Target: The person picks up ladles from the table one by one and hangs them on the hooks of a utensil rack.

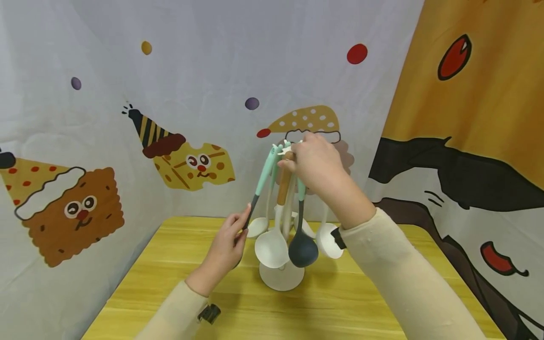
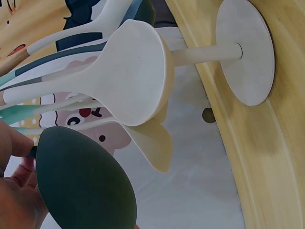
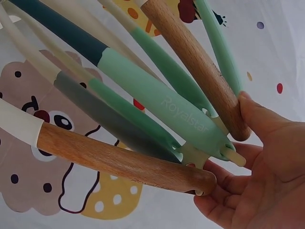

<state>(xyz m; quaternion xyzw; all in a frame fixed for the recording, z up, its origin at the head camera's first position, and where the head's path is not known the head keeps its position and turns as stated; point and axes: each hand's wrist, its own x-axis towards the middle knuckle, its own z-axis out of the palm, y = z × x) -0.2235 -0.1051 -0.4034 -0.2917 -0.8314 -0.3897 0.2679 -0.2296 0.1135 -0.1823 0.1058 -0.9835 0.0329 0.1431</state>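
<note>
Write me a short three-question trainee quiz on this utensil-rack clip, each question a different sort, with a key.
1. True or false: the rack stands on the yellow table.
2. Which does the left hand hold?
A. the white ladle
B. the dark spoon with the mint handle
C. the rack's base
3. Fill in: the right hand is at the ____ of the rack, among the handle ends.

Key: 1 true. 2 B; the fingers pinch its dark neck, and the left wrist view shows its dark bowl beside the hand. 3 top.
</note>
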